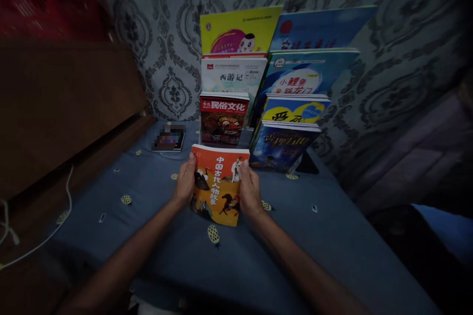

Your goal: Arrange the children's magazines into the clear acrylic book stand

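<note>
An orange book [217, 184] with white Chinese characters and painted figures on its cover is held upright between my two hands, tilted a little. My left hand [185, 179] grips its left edge, thumb on the front. On its right edge my right hand [250, 188] is closed the same way; the fingers behind the book are hidden. Just beyond it stands a red book [224, 117] with a mask on its cover, in front of a white book [234, 76] and a yellow-green book [240, 27]. To the right, a dark blue book [283, 145] fronts another row of books.
Blue cloth [295, 236] with a pineapple print covers the table. A small flat item [168, 139], partly blurred out, lies at the back left. On the left are a brown wooden panel [66, 113], a red object [44, 0] and a white cable [68, 187]. Patterned wallpaper rises behind.
</note>
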Action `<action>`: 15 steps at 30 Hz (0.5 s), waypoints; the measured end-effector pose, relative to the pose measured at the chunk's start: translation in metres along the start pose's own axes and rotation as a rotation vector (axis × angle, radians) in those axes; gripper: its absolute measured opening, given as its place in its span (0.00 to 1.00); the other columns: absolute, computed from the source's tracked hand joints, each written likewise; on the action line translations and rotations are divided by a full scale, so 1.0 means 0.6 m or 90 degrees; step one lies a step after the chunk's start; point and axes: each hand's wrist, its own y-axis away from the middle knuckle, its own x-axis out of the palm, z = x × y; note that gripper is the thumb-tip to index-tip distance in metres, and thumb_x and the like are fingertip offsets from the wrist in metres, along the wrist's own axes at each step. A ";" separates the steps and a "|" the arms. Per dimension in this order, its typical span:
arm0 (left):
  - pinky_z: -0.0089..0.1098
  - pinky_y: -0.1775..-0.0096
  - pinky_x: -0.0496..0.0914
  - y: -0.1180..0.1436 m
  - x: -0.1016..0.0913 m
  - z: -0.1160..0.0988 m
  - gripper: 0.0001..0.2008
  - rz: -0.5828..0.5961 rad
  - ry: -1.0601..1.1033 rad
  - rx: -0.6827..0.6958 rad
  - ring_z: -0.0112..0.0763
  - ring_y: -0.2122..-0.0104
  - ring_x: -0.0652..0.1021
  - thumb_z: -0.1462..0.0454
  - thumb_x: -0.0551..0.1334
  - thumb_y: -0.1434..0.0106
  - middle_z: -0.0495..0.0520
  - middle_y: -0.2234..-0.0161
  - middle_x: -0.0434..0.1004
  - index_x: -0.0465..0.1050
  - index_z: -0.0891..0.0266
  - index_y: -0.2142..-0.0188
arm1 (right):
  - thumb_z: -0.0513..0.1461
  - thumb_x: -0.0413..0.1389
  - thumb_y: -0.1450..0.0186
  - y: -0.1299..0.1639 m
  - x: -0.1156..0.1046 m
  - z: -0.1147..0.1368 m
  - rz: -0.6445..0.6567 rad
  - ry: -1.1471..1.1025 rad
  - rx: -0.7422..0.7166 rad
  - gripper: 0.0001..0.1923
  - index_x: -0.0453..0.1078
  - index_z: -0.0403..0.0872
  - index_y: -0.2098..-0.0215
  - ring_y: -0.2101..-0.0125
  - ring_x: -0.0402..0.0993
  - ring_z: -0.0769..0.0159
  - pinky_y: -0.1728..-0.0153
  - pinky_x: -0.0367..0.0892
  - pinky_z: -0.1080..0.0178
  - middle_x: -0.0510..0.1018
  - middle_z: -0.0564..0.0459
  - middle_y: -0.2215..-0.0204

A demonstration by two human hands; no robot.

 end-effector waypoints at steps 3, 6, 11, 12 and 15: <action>0.35 0.61 0.77 -0.004 0.003 -0.002 0.34 -0.014 -0.006 -0.012 0.42 0.63 0.83 0.35 0.59 0.42 0.56 0.68 0.85 0.80 0.64 0.64 | 0.65 0.56 0.41 -0.008 0.001 -0.005 0.000 -0.016 0.018 0.32 0.76 0.46 0.62 0.61 0.83 0.52 0.62 0.78 0.55 0.85 0.48 0.66; 0.35 0.60 0.77 -0.006 0.006 -0.003 0.34 -0.024 -0.014 -0.008 0.43 0.61 0.83 0.35 0.59 0.42 0.56 0.68 0.85 0.81 0.65 0.64 | 0.64 0.57 0.40 -0.009 0.000 -0.006 0.015 -0.037 0.013 0.31 0.77 0.46 0.60 0.60 0.83 0.53 0.61 0.78 0.55 0.85 0.48 0.66; 0.37 0.58 0.77 -0.006 0.002 0.006 0.34 -0.013 -0.005 -0.023 0.45 0.60 0.83 0.35 0.59 0.42 0.56 0.67 0.85 0.81 0.64 0.63 | 0.63 0.56 0.39 -0.003 -0.009 -0.012 0.003 -0.010 0.026 0.31 0.77 0.46 0.57 0.57 0.82 0.51 0.58 0.78 0.54 0.86 0.48 0.63; 0.37 0.58 0.77 -0.006 0.000 0.010 0.34 -0.009 -0.008 -0.030 0.45 0.59 0.83 0.35 0.59 0.42 0.57 0.67 0.85 0.81 0.64 0.63 | 0.63 0.56 0.39 -0.002 -0.010 -0.014 -0.003 -0.005 0.032 0.32 0.77 0.46 0.56 0.56 0.82 0.51 0.57 0.78 0.54 0.86 0.48 0.62; 0.38 0.57 0.77 -0.007 -0.007 0.025 0.34 0.003 -0.025 -0.048 0.46 0.59 0.83 0.35 0.60 0.44 0.56 0.66 0.85 0.81 0.63 0.62 | 0.64 0.55 0.39 0.000 -0.014 -0.020 -0.020 -0.007 0.043 0.34 0.76 0.46 0.54 0.55 0.81 0.51 0.56 0.77 0.53 0.85 0.47 0.59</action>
